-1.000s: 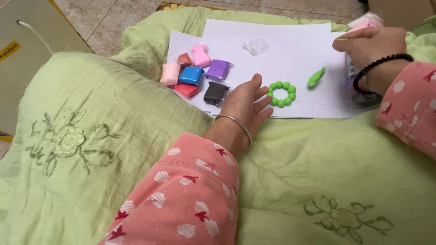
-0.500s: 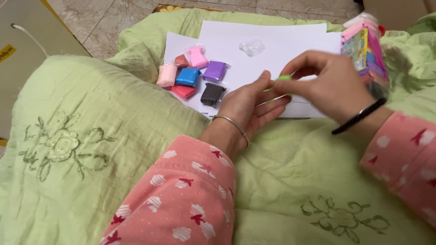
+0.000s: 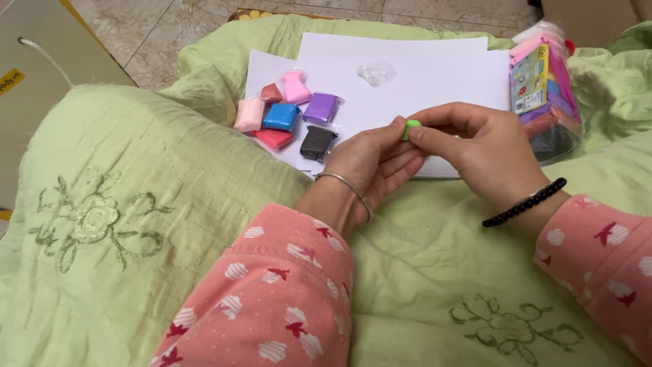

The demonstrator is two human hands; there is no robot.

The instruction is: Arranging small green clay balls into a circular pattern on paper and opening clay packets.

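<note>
A small piece of green clay [image 3: 411,127] is pinched between the fingertips of both hands, just above the near edge of the white paper sheets [image 3: 435,75]. My left hand [image 3: 373,160] lies palm up under it, a thin bangle on the wrist. My right hand [image 3: 479,153] grips the clay from the right, a black bead bracelet on its wrist. Both sleeves are pink with a printed pattern. The hands cover the paper where a green bead ring lay before.
Several small wrapped clay packets [image 3: 288,115], pink, blue, purple, red and black, sit on the paper's left part. A crumpled clear wrapper [image 3: 375,73] lies farther back. A multicolour clay pack [image 3: 543,95] stands at the right. A green embroidered quilt [image 3: 136,217] covers everything; tiled floor [image 3: 170,34] beyond.
My right hand came in from the far right to the middle of the paper and met my left hand. The two now pinch a green clay piece; the bead ring is hidden.
</note>
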